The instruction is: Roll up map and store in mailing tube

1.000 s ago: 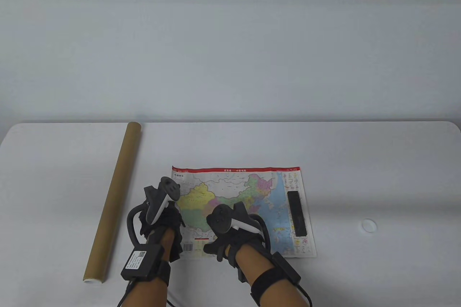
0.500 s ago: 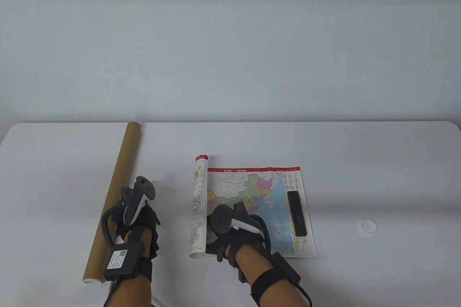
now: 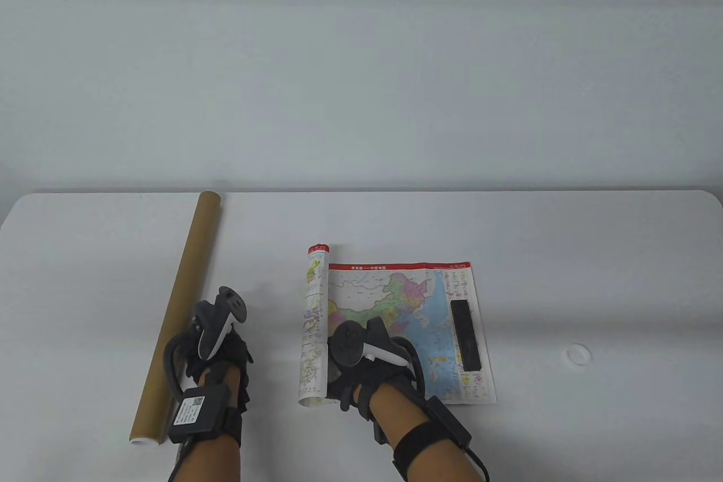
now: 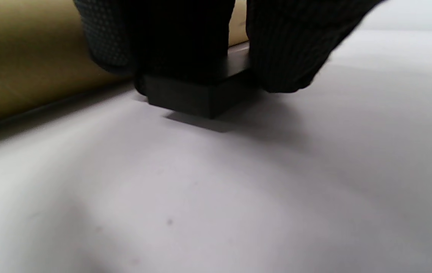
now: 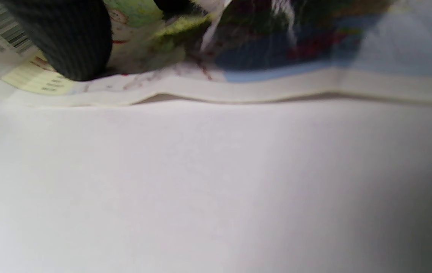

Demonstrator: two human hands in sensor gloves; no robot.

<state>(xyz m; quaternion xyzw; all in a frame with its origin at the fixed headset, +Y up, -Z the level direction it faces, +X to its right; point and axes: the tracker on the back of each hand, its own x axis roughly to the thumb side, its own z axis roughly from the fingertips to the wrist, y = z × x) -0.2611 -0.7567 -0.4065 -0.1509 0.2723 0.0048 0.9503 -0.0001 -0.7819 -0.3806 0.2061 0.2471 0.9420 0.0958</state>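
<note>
A long cardboard tube (image 3: 179,313) lies along the left of the white tabletop (image 3: 565,256), and just beside it the left hand (image 3: 217,349) pinches a small black block (image 4: 197,94) between gloved fingers (image 4: 288,45) against the surface. Further right the map (image 3: 395,329) lies half flat, its left edge curled into a loose roll. The right hand (image 3: 361,372) presses down on its near edge, fingers spread, while a black bar (image 3: 467,338) weighs down the right side.

You get soft, even light in the table view, sharp throughout, with faint shadow bands across the desk (image 3: 565,256). Your left wrist view is dim and soft, a dark shadow pooling under the gloved fingers (image 4: 288,45). Your right wrist view smears the map (image 5: 276,57) into blur.
</note>
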